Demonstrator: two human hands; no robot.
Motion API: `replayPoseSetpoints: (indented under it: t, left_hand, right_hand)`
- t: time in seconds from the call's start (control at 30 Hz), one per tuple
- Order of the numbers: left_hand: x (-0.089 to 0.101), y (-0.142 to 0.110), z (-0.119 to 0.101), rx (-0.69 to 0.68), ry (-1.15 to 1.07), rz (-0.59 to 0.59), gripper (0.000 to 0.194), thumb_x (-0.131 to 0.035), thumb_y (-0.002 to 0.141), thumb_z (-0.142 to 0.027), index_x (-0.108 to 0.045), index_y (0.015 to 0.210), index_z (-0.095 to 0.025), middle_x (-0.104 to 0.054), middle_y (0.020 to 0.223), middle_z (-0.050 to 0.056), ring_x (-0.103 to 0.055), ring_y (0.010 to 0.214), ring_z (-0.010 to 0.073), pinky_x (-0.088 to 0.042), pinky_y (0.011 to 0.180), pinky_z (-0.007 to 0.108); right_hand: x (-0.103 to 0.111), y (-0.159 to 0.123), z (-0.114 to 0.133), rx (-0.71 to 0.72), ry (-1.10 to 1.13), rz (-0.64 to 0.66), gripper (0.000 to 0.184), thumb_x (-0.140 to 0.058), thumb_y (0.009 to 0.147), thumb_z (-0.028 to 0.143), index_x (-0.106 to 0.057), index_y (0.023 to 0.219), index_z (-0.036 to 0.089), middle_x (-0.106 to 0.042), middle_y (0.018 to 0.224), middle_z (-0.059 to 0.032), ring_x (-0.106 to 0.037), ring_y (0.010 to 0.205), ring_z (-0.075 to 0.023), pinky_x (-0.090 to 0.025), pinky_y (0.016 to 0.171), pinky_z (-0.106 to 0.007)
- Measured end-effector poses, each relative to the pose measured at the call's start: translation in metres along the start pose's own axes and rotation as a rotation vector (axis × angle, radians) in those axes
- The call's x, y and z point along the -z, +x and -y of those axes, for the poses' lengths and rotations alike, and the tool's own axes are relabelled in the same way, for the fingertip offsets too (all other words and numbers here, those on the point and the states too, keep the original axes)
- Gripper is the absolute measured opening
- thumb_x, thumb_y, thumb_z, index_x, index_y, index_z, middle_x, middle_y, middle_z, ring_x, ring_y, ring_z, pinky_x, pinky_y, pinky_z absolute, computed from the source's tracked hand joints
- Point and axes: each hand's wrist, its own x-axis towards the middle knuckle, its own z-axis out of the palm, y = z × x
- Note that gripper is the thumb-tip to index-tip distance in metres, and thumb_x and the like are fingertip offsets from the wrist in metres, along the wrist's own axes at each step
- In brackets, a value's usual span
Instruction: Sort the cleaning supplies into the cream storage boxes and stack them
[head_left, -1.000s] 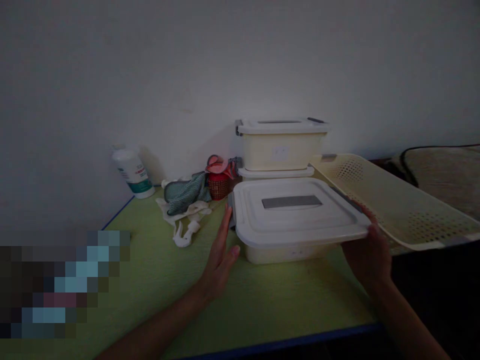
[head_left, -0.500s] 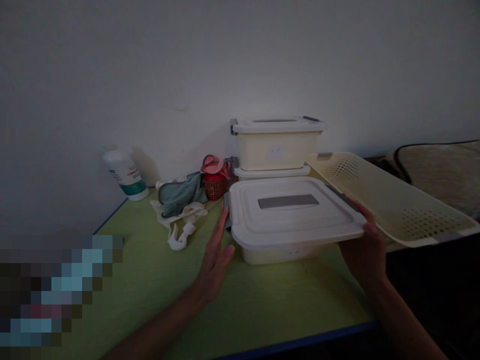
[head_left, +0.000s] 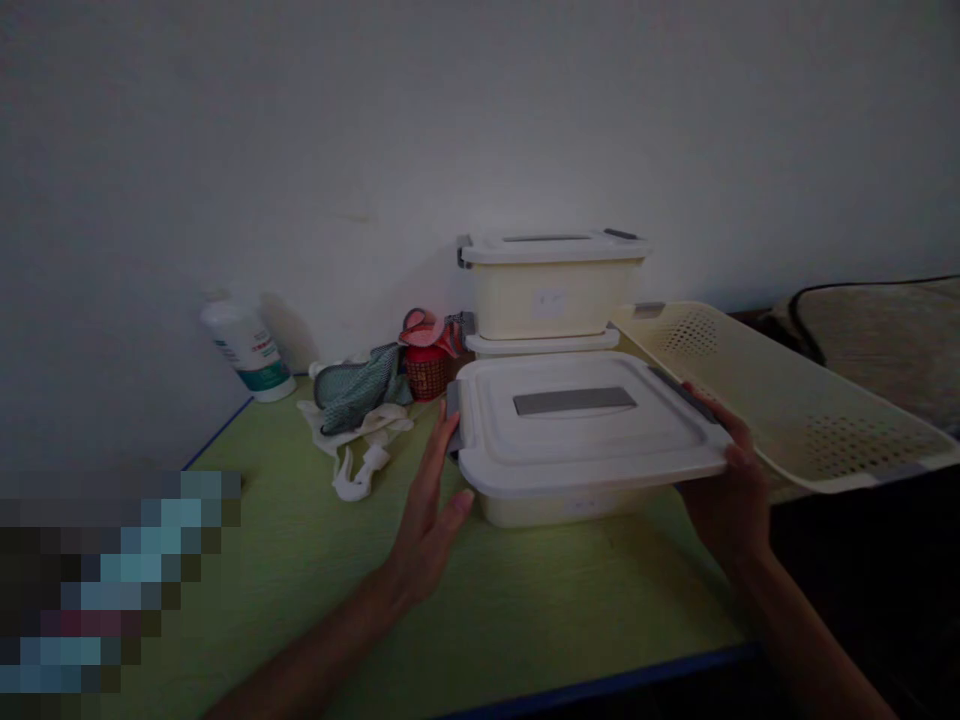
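Note:
A flat white box with a lid and a grey handle (head_left: 585, 430) sits on the green table (head_left: 525, 600). My left hand (head_left: 431, 510) lies flat against the box's left side, fingers stretched up beside the grey clip, thumb under the lid rim. My right hand (head_left: 731, 500) is closed round the lid's right edge, fingers over the rim by the grey clip. Behind it, a taller white lidded box (head_left: 551, 290) is stacked on another lid.
A cream perforated tray (head_left: 780, 400) leans tilted at the right, just past my right hand. By the wall stand a white bottle (head_left: 247, 350), a teal cloth (head_left: 356, 390), a white rag (head_left: 356, 450) and a small red basket (head_left: 426, 365). The blue table edge runs along the front.
My left hand has moved in from slightly apart and now presses the box's left side. The right hand keeps its hold on the right edge. The view has shifted slightly.

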Motion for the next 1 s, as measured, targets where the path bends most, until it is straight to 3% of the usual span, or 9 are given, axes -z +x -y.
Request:
replayPoseSetpoints:
  t: [0.2,0.4,0.63,0.83,1.0]
  left_hand:
    - [0.0006,0.0012,-0.0011,0.009,0.008,-0.007,0.063,-0.047,0.083,-0.05,-0.027,0.139,-0.03,-0.016,0.152,0.003,-0.01,0.139,0.0269,-0.01,0.112,0.05]
    - [0.0,0.0067,-0.0069,-0.133,0.082,-0.002,0.051,-0.049,0.084,-0.045,-0.039,0.132,-0.03,-0.018,0.151,0.002,-0.011,0.139,0.0277,-0.011,0.111,0.05]
    - [-0.0021,0.0071,-0.0026,-0.149,0.1,0.008,0.059,-0.053,0.082,-0.042,-0.032,0.136,-0.03,-0.014,0.152,0.004,-0.009,0.139,0.0288,-0.01,0.111,0.051]
    - [-0.0009,0.0088,-0.0003,-0.136,0.082,0.038,0.062,-0.052,0.083,-0.043,-0.027,0.138,-0.031,-0.01,0.153,0.003,-0.005,0.139,0.0273,-0.006,0.112,0.049]
    - [0.0014,0.0093,0.0021,-0.128,0.052,0.045,0.06,-0.046,0.085,-0.047,-0.024,0.14,-0.033,-0.007,0.153,0.0,-0.003,0.14,0.0255,-0.006,0.112,0.048]
  right_hand:
    - [0.0,-0.0003,0.0021,-0.067,0.195,-0.026,0.042,-0.064,0.062,0.05,-0.059,0.098,0.028,-0.05,0.131,-0.0012,-0.037,0.127,-0.0263,-0.019,0.109,-0.044]
    - [0.0003,-0.0007,0.0002,-0.02,0.18,-0.007,0.043,-0.062,0.063,0.051,-0.06,0.1,0.028,-0.05,0.131,-0.001,-0.036,0.128,-0.0268,-0.018,0.109,-0.045]
    - [-0.0022,-0.002,0.0071,-0.025,0.095,0.026,0.036,-0.057,0.069,0.05,-0.058,0.099,0.029,-0.047,0.133,-0.0009,-0.031,0.131,-0.0258,-0.026,0.106,-0.044]
    - [-0.0062,-0.0025,0.0086,0.009,0.107,0.03,0.033,-0.055,0.071,0.05,-0.06,0.094,0.026,-0.047,0.133,-0.0014,-0.03,0.132,-0.0265,-0.019,0.109,-0.044]
    - [-0.0054,-0.0018,0.0061,-0.002,0.16,0.043,0.036,-0.059,0.069,0.051,-0.06,0.096,0.026,-0.047,0.134,-0.0013,-0.028,0.133,-0.0252,-0.02,0.109,-0.044]
